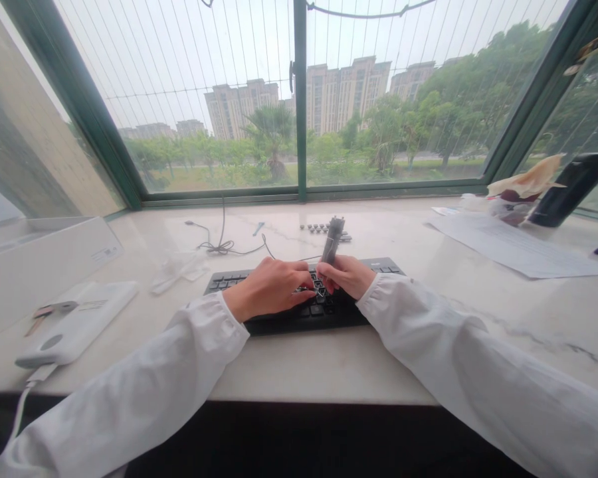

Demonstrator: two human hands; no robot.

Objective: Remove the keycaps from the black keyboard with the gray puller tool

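Note:
A black keyboard (279, 318) lies on the white marble sill in front of me. My right hand (346, 273) grips a grey keycap puller (331, 240), its handle pointing up and its wire end down on the keys near the middle of the board. My left hand (269, 287) rests on the keyboard beside it, fingertips touching the keys right at the tool's wire end. Both arms wear white sleeves. Several loose dark keycaps (319, 228) lie in a row behind the keyboard.
A white device with a cable (74, 326) lies at the left, next to a clear box (40, 259). A thin cable (224, 247) coils behind the keyboard. Paper sheets (513, 247), a dark cylinder (571, 189) and wrapped items sit at the right. The window frame (299, 99) rises behind.

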